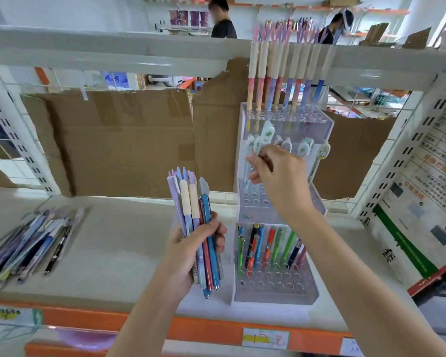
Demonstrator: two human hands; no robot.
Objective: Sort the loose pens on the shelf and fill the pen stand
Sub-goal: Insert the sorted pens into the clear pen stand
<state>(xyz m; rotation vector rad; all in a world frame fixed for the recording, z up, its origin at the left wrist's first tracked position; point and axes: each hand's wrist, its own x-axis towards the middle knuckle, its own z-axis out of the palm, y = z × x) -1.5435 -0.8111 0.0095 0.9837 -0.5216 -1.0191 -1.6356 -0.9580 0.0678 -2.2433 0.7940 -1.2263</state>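
Both grips closed on pens.

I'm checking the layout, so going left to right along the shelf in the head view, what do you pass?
Loose pile of pens → left hand gripping a bundle of pens → clear acrylic tiered pen stand.

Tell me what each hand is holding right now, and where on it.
Left hand grips a bundle of pens around their lower halves. Right hand pinches one pale pen at mid-barrel, over the pen stand.
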